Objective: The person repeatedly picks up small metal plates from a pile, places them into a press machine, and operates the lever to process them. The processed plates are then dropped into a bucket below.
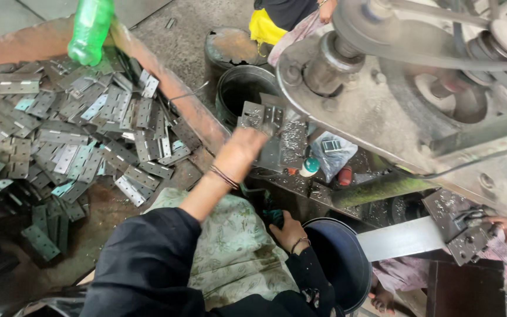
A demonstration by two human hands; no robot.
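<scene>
My left hand point(240, 149) is stretched forward and blurred, with thin bangles at the wrist. Its fingers are against a dark flat hinge plate point(270, 154) lying on the machine bed, and more hinge plates point(261, 115) stand just beyond; the grip is hidden by blur. My right hand point(289, 230) rests low over my lap, fingers curled around a dark green cloth point(274, 217), right beside the rim of a dark blue bucket point(347, 258). A patterned pale cloth point(236, 246) covers my lap.
A rusty tray point(195, 111) on the left holds a heap of several metal hinges point(77, 129), with a green bottle point(91, 29) above it. Two dark drums point(244, 88) stand beyond. A belt-driven machine point(394, 88) fills the right. Another person's hand point(503, 223) and foot point(382, 298) show at right.
</scene>
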